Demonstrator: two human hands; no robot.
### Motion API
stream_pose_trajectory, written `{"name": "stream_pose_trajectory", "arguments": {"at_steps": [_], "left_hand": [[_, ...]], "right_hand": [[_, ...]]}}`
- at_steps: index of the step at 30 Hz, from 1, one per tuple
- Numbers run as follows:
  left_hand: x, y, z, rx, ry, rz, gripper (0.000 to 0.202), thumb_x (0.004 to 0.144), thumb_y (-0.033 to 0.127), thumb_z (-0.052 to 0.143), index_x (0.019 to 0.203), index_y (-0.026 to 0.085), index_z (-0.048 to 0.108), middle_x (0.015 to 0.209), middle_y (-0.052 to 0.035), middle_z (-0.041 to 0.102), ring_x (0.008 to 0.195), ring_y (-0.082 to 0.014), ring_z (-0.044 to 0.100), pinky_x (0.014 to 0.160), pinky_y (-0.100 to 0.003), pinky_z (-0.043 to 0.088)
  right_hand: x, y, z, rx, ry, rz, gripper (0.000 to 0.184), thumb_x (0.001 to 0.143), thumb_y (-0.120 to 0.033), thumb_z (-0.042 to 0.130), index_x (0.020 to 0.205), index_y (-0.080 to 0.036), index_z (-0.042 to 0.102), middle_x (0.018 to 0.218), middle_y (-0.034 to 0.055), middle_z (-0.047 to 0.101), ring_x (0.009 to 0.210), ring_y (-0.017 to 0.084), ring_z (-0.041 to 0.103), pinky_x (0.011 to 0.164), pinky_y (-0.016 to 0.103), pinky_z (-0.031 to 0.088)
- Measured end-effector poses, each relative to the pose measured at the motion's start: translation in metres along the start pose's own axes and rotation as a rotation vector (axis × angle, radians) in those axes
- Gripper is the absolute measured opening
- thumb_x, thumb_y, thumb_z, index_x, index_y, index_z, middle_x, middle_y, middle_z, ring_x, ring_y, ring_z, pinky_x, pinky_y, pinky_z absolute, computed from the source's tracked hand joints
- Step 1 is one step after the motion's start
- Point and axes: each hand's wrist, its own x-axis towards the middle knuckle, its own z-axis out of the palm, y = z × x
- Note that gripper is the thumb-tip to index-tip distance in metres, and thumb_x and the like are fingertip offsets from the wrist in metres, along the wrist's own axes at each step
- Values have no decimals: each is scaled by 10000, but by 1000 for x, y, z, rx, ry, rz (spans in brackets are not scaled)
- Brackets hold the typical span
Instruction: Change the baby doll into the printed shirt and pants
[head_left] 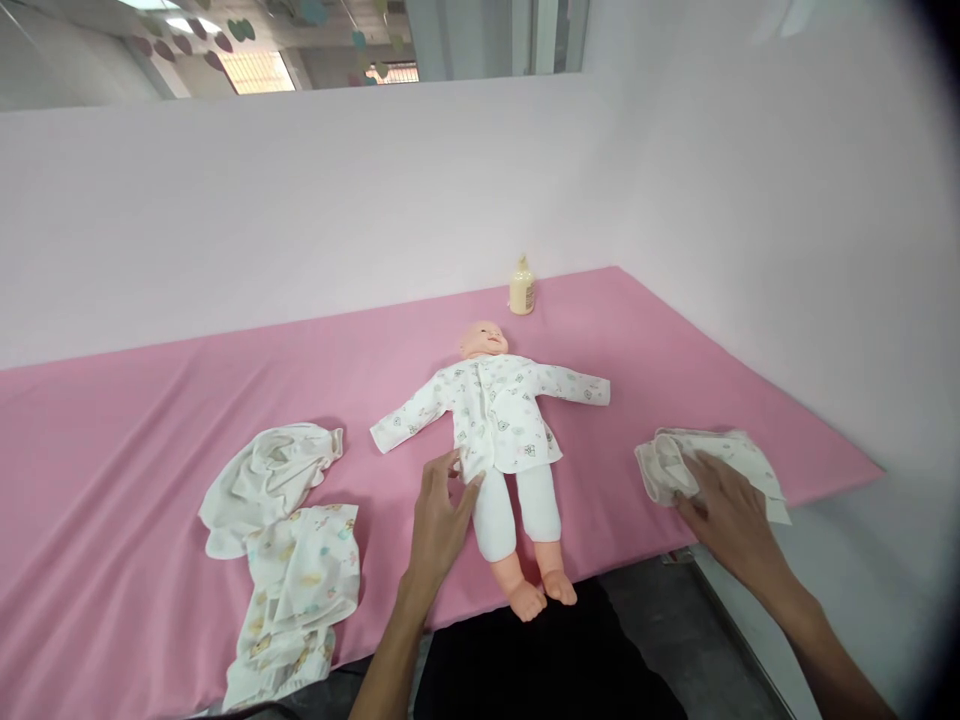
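A pale plastic baby doll (495, 420) in a white printed cotton shirt and white leggings lies face up on the pink cloth-covered bench (135, 420), head toward the wall. The left hand (439, 520) rests open, fingers spread, touching the doll's shirt hem and upper leg at its side, gripping nothing. The right hand (724, 515) lies flat and open on a crumpled white printed cloth (705, 465) near the bench's right edge, well apart from the doll. A heap of white and printed baby garments (281, 530) lies to the left. A small cream bottle (522, 287) stands upright beyond the doll's head, near the wall.
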Motion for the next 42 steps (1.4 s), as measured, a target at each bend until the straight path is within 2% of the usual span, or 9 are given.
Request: {"name": "stream_pose_trajectory", "arguments": {"at_steps": [8, 13, 19, 25, 30, 33, 38, 40, 42], "left_hand": [[20, -7, -5, 201, 20, 117, 339, 997, 412, 418, 1247, 239, 567, 1155, -63, 616, 965, -197, 633, 784, -341, 511], [-2, -14, -14, 229, 29, 122, 380, 1001, 335, 395, 1361, 265, 495, 1247, -80, 598, 1098, -215, 611, 847, -354, 522], [-38, -64, -44, 395, 203, -83, 393, 949, 394, 478, 1293, 217, 548, 1246, -102, 602, 1171, -285, 567, 965, -485, 493], [-55, -87, -56, 328, 243, -160, 392, 938, 436, 475, 1237, 203, 574, 1247, -104, 606, 1199, -289, 548, 1020, -511, 467], [-54, -66, -45, 238, 235, -151, 389, 948, 462, 450, 1235, 225, 562, 1295, -92, 585, 1258, -297, 514, 1058, -516, 431], [-55, -47, -40, 162, 258, -109, 386, 943, 498, 456, 1207, 239, 569, 1255, -83, 605, 1190, -287, 553, 1015, -489, 459], [-59, -3, -36, -3, 256, -56, 314, 946, 488, 479, 1153, 285, 601, 1194, -40, 634, 1090, -239, 599, 891, -396, 528], [-59, 22, -28, -117, 186, -10, 288, 949, 472, 495, 1147, 296, 607, 1167, -37, 639, 1060, -220, 620, 860, -364, 544], [-58, 49, -13, -205, 22, 92, 296, 948, 463, 513, 1180, 303, 603, 1174, -48, 638, 1054, -215, 635, 859, -357, 556]], "right_hand": [[12, -41, 19, 75, 192, -22, 428, 929, -411, 450, 1309, -239, 546, 1410, 132, 520, 1320, 336, 470, 1066, 534, 371], [9, -45, 22, 100, 223, 52, 496, 910, -290, 398, 1389, -210, 500, 1429, 149, 501, 1308, 343, 479, 1068, 537, 374], [1, -41, 25, 97, 259, 134, 517, 919, -406, 443, 1404, -236, 492, 1438, 169, 472, 1336, 410, 430, 1068, 592, 348], [3, -35, 25, -23, 245, 262, 618, 899, -487, 479, 1398, -123, 504, 1162, 252, 603, 1100, 475, 546, 886, 626, 428], [21, -14, 17, 41, 266, 188, 393, 911, -355, 421, 1159, -145, 643, 1047, 163, 665, 1034, 326, 596, 907, 453, 459], [34, -4, -3, 164, 232, 274, 350, 873, -343, 434, 1067, -159, 660, 996, 136, 681, 946, 289, 612, 826, 415, 473], [43, -13, -67, 750, 324, 624, 352, 817, -474, 629, 1023, -193, 681, 836, 73, 684, 676, 211, 600, 599, 357, 473], [38, -23, -96, 976, 381, 574, 389, 839, -489, 626, 1120, -224, 670, 928, 102, 708, 708, 228, 646, 602, 384, 501], [25, -33, -121, 869, 410, 461, 405, 907, -511, 528, 1180, -251, 675, 995, 155, 713, 755, 262, 683, 634, 442, 520]]}}
